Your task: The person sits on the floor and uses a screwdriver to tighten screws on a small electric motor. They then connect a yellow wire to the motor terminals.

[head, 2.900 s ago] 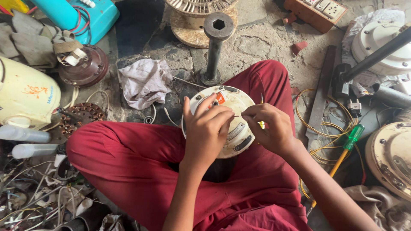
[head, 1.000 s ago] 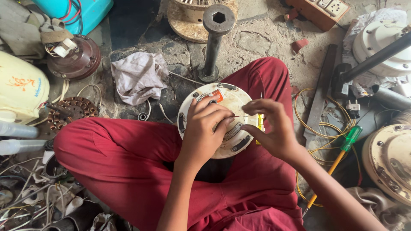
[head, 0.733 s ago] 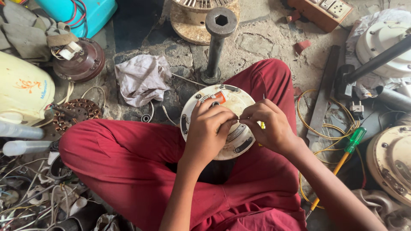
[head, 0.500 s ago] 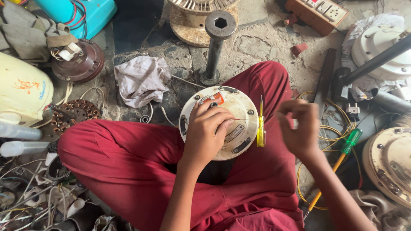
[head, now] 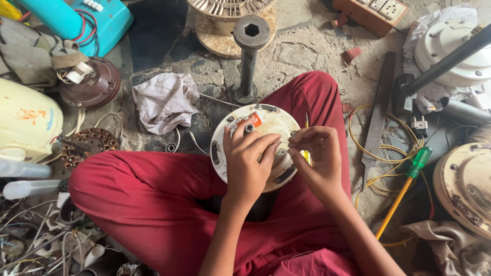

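Resting on a lap in loose red cloth trousers [head: 138,199], a round cream-coloured motor housing [head: 266,120] sits under both hands. It is a smooth, painted metal disc with small screws around its rim and an orange-and-white label [head: 249,120] near its far edge. The left hand [head: 248,163] lies flat over the disc's middle, its fingers curled and pinching a thin wire at their tips. The right hand [head: 317,161] meets it from the side, fingers bent and closed on the same fine wire, so the two sets of fingertips almost touch. Just behind the right hand's fingers a slim yellow tool [head: 306,153] pokes out, mostly hidden.

Beyond the hands, on the rough cracked concrete floor [head: 302,51], a dark steel socket post [head: 249,56] with a hexagonal opening stands upright. To the left of the left hand lies a crumpled, grimy white rag [head: 163,99], and further left a copper-wound stator [head: 87,145] and a brown domed cover [head: 92,89]. To the right of the right hand, loops of yellow wire [head: 371,153] sprawl beside a long flat metal file [head: 378,117], and a screwdriver [head: 404,191] with a green translucent handle and yellow shaft lies slanted. Another cream housing [head: 463,189] rests at the far right edge.
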